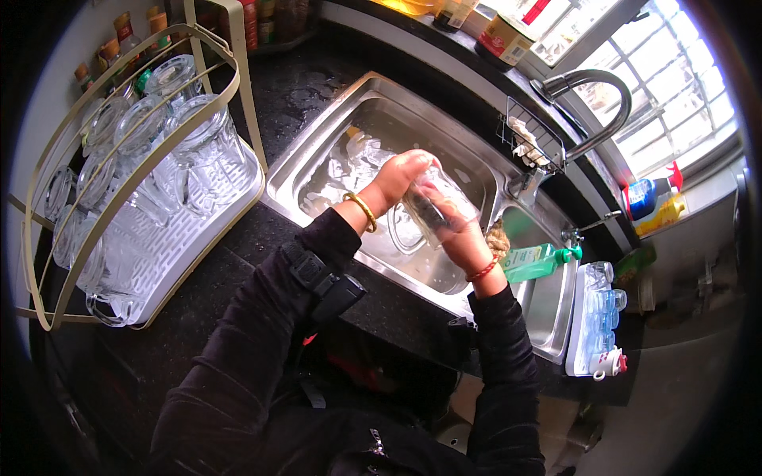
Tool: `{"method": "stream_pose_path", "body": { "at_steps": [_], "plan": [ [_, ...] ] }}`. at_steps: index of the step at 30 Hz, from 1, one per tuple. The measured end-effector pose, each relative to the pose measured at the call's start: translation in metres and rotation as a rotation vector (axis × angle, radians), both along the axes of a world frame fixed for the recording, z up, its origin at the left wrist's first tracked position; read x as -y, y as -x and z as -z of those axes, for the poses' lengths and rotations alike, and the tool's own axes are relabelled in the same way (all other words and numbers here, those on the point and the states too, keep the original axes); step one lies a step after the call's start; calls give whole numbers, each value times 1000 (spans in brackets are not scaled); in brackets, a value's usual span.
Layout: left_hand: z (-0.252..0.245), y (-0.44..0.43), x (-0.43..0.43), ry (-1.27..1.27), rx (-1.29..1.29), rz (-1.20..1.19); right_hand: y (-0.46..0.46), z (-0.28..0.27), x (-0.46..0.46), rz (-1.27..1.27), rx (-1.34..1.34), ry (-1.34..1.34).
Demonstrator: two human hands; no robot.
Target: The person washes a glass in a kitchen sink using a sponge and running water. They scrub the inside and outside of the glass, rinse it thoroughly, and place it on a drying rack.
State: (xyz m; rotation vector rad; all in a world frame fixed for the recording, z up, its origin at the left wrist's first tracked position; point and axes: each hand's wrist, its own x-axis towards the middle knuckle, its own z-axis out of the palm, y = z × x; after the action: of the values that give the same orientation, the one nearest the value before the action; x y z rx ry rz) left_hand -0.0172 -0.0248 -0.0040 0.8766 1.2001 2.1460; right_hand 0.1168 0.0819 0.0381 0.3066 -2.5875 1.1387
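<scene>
Over the stainless steel sink basin [470, 149] I hold a clear glass mug [431, 205] tilted between both hands. My left hand [408, 172], below a gold bangle, wraps around its upper end. My right hand [461, 238], with a red cord bracelet at the wrist, is at the other end. Some of its fingers show through the glass; whether they are inside or behind it, I cannot tell. The mug's looped handle [408, 235] hangs towards me. Water stands in the basin, and clear glassware [366, 149] lies in it, partly hidden by my left hand.
A rack [253, 172] of upturned glass mugs stands left on the black counter [238, 244]. To the right, a green soap bottle [530, 263] lies across the smaller basin [553, 297], beside a tray [574, 333] of cups. A curved faucet [625, 101] rises behind, near a wire basket [536, 134].
</scene>
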Motion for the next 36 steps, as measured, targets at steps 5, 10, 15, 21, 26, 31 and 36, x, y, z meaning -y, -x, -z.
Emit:
{"method": "stream_pose_path", "body": {
  "at_steps": [5,10,15,21,26,31,36],
  "plan": [
    [-10,1,4,210,119,89,-1,18,-4,49,65,342],
    [-27,-10,14,41,166,290,-12,11,-9,46,153,955],
    [-29,-13,10,-54,10,136,-16,4,2,-41,154,1215],
    [-33,-15,14,-169,-40,96,-18,12,18,141,186,1659],
    [-39,-15,19,-123,-64,75,-18,-10,21,26,160,1017],
    [-32,-12,17,-103,-63,23,-9,-27,22,1,-156,-93],
    [-29,-14,13,-201,-50,8,-14,-11,26,79,-241,-93]
  ]
}}
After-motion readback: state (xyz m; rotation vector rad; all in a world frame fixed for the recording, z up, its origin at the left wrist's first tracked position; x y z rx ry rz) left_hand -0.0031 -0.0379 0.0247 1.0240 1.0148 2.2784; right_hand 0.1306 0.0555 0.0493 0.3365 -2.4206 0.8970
